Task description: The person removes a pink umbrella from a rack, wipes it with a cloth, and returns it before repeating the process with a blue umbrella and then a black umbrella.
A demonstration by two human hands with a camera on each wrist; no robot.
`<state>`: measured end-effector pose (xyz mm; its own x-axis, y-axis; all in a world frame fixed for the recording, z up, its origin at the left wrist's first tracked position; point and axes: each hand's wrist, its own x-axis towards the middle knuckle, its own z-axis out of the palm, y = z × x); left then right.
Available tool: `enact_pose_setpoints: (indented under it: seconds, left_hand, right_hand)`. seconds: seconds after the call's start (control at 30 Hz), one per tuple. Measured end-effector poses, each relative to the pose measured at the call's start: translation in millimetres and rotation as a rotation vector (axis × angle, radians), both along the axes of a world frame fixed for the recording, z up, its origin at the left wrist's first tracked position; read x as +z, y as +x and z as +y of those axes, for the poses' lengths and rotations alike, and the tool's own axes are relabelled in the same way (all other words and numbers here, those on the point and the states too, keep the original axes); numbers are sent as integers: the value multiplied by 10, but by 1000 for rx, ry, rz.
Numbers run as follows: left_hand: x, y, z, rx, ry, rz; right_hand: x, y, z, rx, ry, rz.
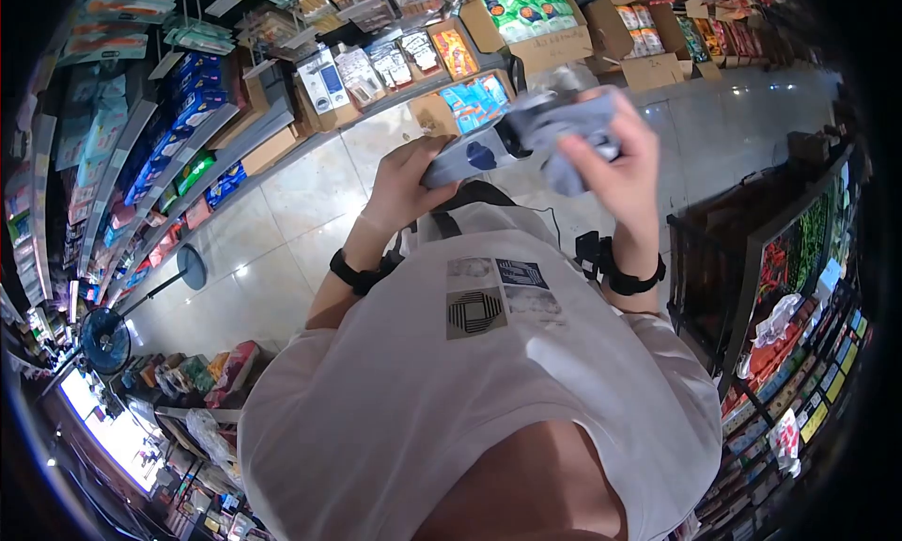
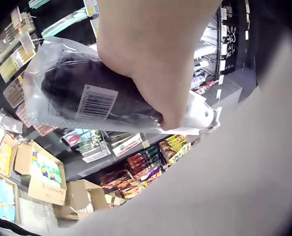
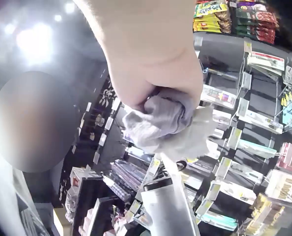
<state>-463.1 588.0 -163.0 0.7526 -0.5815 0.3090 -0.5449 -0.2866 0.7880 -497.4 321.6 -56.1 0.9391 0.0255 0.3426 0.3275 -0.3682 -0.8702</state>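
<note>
My left hand (image 1: 406,179) grips one end of a long pack in clear plastic (image 1: 474,156). The left wrist view shows a dark item inside the pack (image 2: 131,105) and a barcode label (image 2: 97,102), with the thumb of my left hand (image 2: 151,64) pressed along it. Crumpled grey cloth (image 1: 568,137) is bunched in my right hand (image 1: 628,160), at the far end of the pack. In the right wrist view my right hand (image 3: 155,73) has its fingers curled round the cloth (image 3: 158,120), which hides the fingertips.
Shelves of packaged goods (image 1: 178,118) curve along the left. Cardboard boxes of packets (image 1: 554,57) stand beyond the hands on the tiled floor (image 1: 310,203). A fan (image 1: 105,339) is at the lower left, and a rack with a dark frame (image 1: 752,287) is at the right.
</note>
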Motion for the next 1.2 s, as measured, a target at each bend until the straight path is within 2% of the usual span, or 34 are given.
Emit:
enact_pose_setpoints:
  seconds: [0.03, 0.13, 0.17, 0.23, 0.3, 0.43, 0.57, 0.67, 0.7, 0.83, 0.93, 0.97, 1.07, 1.2]
  left_hand:
    - [1, -7, -18, -15, -5, -9]
    - [39, -61, -68, -40, -11, 7]
    - [52, -71, -90, -62, -2, -32]
    - [74, -105, -99, -113, 21, -106]
    - [80, -124, -129, -59, 3, -45]
    - [32, -158, -128, 30, 28, -38]
    - [98, -203, -194, 78, 54, -24]
    - [129, -245, -220, 77, 70, -51]
    - [125, -254, -209, 67, 90, -78]
    - [112, -275, -207, 45, 124, -185]
    - [191, -270, -243, 37, 201, -177]
    - [204, -284, -257, 46, 204, -181]
    - [222, -278, -308, 67, 221, -203]
    - [219, -282, -335, 83, 259, -208]
  right_hand:
    - [13, -21, 48, 43, -69, 69]
    - [-109, -8, 80, -34, 38, 104]
    - [-148, 25, 34, -83, -63, 80]
    - [-257, 24, -41, -88, -13, 142]
    - [-277, 20, -105, -114, 18, 103]
    - [-98, -89, -123, -323, 493, 250]
    - [-93, -217, -144, 2, 72, 20]
    - [-169, -190, 16, -42, 129, 141]
    - [-195, -165, 12, -70, 75, 59]
    - [-277, -108, -56, -122, 56, 131]
    - [-281, -139, -136, -216, 500, 234]
    - [-259, -134, -159, -276, 580, 222]
    - [-173, -214, -198, -267, 616, 185]
    - [-200, -257, -210, 7, -28, 7]
